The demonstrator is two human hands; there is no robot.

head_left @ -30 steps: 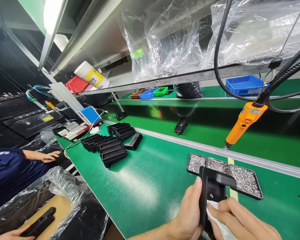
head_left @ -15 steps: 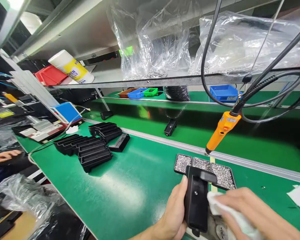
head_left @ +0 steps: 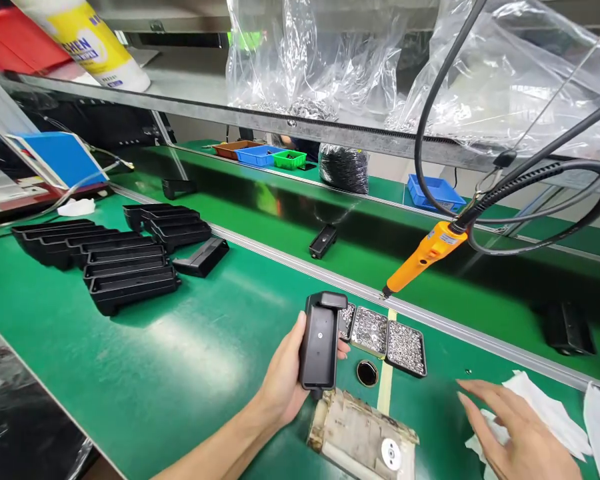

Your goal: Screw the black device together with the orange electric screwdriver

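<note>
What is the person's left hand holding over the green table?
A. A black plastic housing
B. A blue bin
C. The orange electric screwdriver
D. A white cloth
A: the left hand grips a black plastic housing upright above the green table, while the orange screwdriver hangs untouched from its cable and the right hand lies open over the white cloth.

The green-matted counter [head_left: 190,360] spreads under my hands. Just beyond my left hand [head_left: 285,383] lie three small black trays of silver screws [head_left: 385,340] and a dark round ring [head_left: 367,373]; a worn grey fixture block [head_left: 363,437] sits between my hands. White tissue sheets [head_left: 540,407] lie under my right hand [head_left: 520,437]. Far off to my left stand rows of black plastic housings [head_left: 110,257].
</note>
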